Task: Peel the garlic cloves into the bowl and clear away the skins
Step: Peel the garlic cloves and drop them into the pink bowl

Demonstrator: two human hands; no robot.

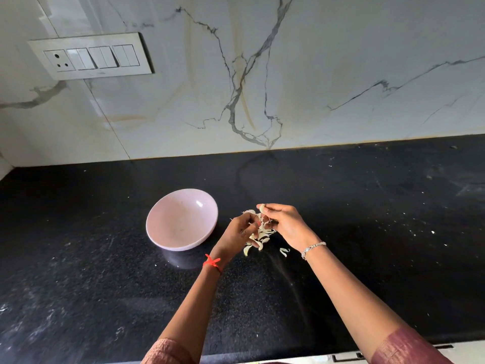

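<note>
- Black speckled stone desk (105, 298) under a white veined marble wall; switch panel (90, 56) far left on that wall.
- Pink bowl (181, 219) on the desk, left of both hands; inside looks bare apart from faint marks.
- Heap of garlic cloves and skins (259, 239) on the desk just right of the bowl, between the two hands; one stray piece (284, 251) lying apart on the near right of the heap.
- Right hand (284, 224), bracelet (312, 248) at the wrist: fingers (270, 211) pinching a single garlic clove (261, 208) above the far end of the heap, long axis roughly upright and tipped slightly left.
- Left hand (240, 229), red thread (212, 262) at the wrist: fingers curled in against the heap from the left; gripping a skin or only touching it, cannot tell.
- Thin strands of skin apparently stretched between the two hands; too fine to be sure.
- Relation that matters: bowl to the left of the pinched clove, left hand sitting between the two and much the nearer to the rim.
- Judgement: peeling step in hand, early in the task; dropping the clove calls for a short carry leftward past the left hand, or a pass to it.
- Risk, as judged: loose skin clinging and falling into the bowl with the clove; skins not yet cleared.
</note>
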